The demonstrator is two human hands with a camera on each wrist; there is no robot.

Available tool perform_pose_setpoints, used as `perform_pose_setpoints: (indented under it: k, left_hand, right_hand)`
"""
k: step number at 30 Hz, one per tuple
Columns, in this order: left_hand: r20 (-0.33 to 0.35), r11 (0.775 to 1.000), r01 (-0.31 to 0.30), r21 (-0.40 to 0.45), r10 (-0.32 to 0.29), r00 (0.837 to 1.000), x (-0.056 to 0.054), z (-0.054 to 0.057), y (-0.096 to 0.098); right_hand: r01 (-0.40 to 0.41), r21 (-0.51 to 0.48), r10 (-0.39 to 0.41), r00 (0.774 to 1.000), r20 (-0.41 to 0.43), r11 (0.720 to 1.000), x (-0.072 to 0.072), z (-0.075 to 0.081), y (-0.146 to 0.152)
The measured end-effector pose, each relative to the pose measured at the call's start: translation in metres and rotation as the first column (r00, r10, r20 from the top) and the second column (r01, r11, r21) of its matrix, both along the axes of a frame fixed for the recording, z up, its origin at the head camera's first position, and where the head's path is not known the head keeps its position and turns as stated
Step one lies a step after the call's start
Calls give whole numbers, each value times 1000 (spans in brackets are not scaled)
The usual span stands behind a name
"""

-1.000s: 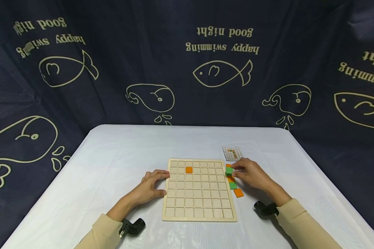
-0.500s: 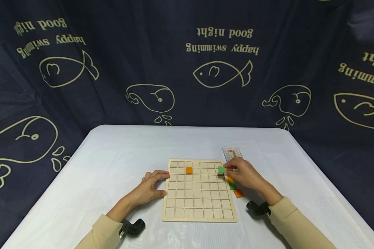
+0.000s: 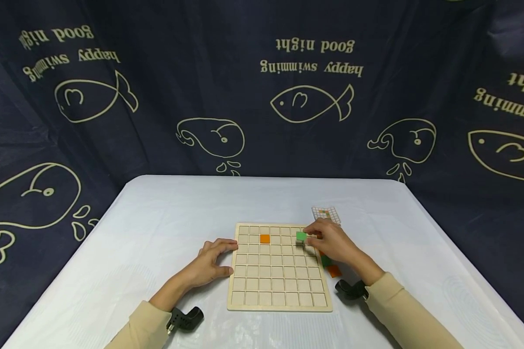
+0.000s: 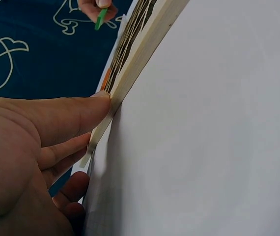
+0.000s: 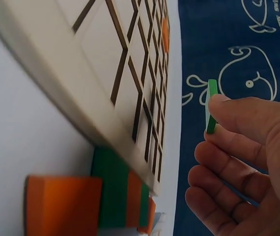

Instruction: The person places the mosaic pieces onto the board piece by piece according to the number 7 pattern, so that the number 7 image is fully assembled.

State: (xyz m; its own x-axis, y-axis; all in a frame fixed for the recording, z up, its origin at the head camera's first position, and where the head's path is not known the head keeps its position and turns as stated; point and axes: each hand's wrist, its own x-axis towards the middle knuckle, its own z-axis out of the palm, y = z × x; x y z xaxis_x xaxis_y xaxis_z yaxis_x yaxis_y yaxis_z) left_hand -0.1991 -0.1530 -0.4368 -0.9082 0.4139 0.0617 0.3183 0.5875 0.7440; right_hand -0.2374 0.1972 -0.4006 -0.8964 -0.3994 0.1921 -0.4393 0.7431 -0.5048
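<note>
A square wooden grid board (image 3: 279,308) lies on the table, with one orange tile (image 3: 265,238) set in a cell near its far left. My left hand (image 3: 208,261) rests at the board's left edge, thumb and fingertips touching the rim with the fingers fairly straight. Over the far right cells, my right hand (image 3: 334,245) pinches a thin green square tile (image 3: 301,236) between thumb and fingers. In the right wrist view that green tile (image 5: 212,108) stands clear above the board, its other fingers loosely curled beneath.
Along the board's right edge lie loose tiles, among them a green one (image 3: 326,261) and an orange one (image 3: 334,271), others partly hidden by the right hand. A small grid pattern card (image 3: 326,213) lies behind that hand. A dark printed cloth (image 3: 262,140) hangs behind the table.
My right hand has carried the green tile leftward from the loose tiles, over the rim and above the board's right cells. The left hand and the board have stayed put.
</note>
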Motion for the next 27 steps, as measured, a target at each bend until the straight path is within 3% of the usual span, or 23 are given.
perform_pose_setpoints:
  k: [15,27]
  left_hand:
    - [7,1000,1,-5,-1,1000,1,1,0]
    - [1,1000,7,1,-7,1000,1,1,0]
  right_hand:
    - [-30,-24,30,999,20,999,-4,-3,-18]
    - [-66,-7,65,998,-19,998,-8,-6,-28]
